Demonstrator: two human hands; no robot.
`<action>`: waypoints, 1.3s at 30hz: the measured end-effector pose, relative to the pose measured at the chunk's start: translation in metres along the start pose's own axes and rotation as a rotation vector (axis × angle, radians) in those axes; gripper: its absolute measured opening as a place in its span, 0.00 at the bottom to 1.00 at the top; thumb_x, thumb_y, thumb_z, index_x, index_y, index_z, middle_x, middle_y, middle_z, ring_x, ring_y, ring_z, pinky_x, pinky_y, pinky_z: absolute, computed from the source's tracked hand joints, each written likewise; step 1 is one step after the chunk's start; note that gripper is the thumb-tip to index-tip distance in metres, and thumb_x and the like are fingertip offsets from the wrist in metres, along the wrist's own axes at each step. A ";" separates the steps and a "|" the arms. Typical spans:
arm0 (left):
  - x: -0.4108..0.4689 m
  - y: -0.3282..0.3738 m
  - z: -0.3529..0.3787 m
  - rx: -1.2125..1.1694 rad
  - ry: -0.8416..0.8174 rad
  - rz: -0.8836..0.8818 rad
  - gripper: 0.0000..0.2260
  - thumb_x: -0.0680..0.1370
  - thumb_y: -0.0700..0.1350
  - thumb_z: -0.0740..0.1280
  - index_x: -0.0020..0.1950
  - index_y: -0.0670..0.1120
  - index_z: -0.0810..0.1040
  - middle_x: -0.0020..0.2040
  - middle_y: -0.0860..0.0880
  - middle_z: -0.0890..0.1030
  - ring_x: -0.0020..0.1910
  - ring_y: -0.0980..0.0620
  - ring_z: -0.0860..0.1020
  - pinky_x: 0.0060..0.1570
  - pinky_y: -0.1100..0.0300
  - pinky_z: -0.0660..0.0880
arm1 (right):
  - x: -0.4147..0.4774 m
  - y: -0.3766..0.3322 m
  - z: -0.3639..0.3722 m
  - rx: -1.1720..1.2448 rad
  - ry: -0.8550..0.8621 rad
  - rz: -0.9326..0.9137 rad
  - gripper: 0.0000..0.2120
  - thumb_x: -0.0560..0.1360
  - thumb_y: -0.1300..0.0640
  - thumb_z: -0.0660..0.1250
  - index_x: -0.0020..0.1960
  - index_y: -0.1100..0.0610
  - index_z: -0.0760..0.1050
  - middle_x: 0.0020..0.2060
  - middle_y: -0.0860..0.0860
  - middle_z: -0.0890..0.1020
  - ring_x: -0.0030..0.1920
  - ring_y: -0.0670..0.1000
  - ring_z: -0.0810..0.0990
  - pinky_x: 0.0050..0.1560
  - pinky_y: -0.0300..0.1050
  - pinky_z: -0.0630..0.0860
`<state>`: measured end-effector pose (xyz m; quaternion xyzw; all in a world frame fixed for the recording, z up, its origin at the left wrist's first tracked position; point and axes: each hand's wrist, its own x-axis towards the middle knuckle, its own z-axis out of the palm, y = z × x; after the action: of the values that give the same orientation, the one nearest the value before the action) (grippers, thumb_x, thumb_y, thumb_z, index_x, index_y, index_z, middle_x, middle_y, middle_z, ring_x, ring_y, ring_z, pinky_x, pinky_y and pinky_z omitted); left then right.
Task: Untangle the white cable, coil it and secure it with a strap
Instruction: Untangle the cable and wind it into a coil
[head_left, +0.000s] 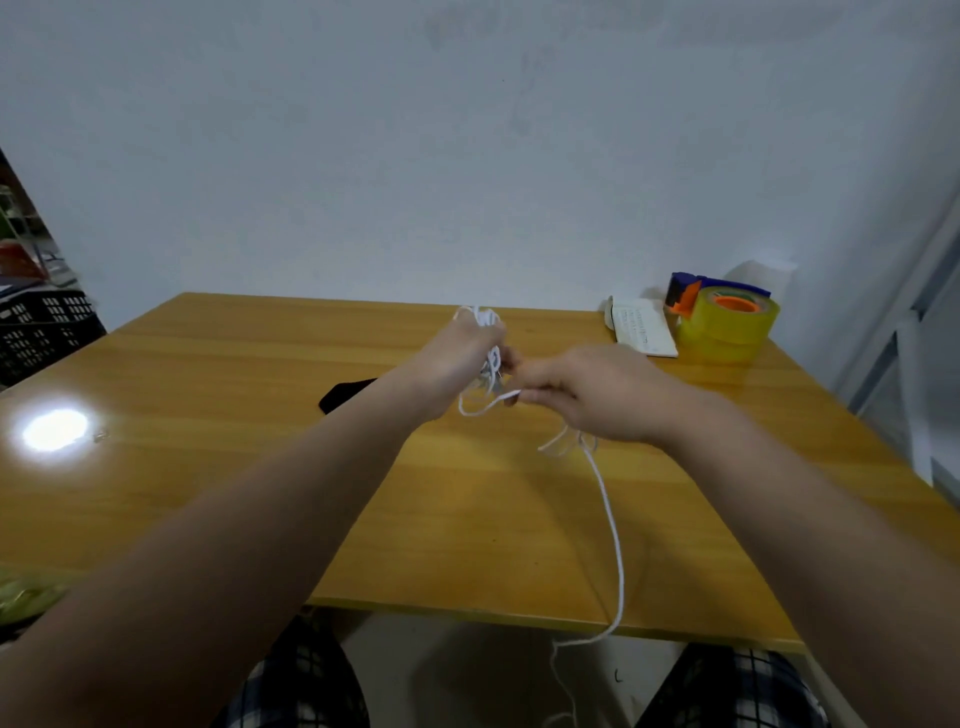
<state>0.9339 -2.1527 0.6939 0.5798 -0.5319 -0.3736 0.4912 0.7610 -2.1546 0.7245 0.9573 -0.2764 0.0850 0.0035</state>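
Holding white cable (604, 491): left hand (457, 358), right hand (597, 397); booklet (644, 326) print illegible.

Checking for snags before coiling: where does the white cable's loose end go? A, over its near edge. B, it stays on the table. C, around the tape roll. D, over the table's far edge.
A: from the right hand the white cable crosses the table and drops over its near edge.

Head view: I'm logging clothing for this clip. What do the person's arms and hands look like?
Both forearms are bare, with no sleeve in view. The left hand and right hand wear no glove, watch or visible ring.
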 end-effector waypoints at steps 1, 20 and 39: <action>-0.003 -0.001 0.002 0.078 -0.038 0.025 0.10 0.80 0.43 0.57 0.42 0.39 0.72 0.35 0.43 0.77 0.35 0.46 0.75 0.41 0.54 0.71 | 0.001 0.002 -0.005 0.001 0.036 0.004 0.12 0.80 0.46 0.55 0.58 0.40 0.75 0.42 0.41 0.80 0.43 0.45 0.73 0.42 0.46 0.71; -0.022 0.009 -0.023 0.202 -0.123 0.073 0.16 0.77 0.52 0.67 0.38 0.41 0.72 0.24 0.50 0.67 0.23 0.53 0.65 0.27 0.63 0.64 | -0.012 0.070 0.031 0.479 0.269 0.300 0.11 0.76 0.60 0.65 0.58 0.52 0.71 0.50 0.46 0.76 0.53 0.47 0.76 0.56 0.44 0.71; -0.027 0.036 -0.018 -0.653 -0.168 0.078 0.19 0.80 0.49 0.59 0.30 0.49 0.61 0.17 0.56 0.58 0.18 0.58 0.59 0.25 0.66 0.59 | -0.012 0.067 0.082 0.863 0.458 0.811 0.24 0.79 0.41 0.53 0.43 0.58 0.78 0.40 0.49 0.77 0.44 0.50 0.73 0.45 0.47 0.68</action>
<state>0.9380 -2.1216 0.7302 0.3380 -0.4446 -0.5518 0.6193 0.7283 -2.2092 0.6393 0.6494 -0.5502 0.3858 -0.3560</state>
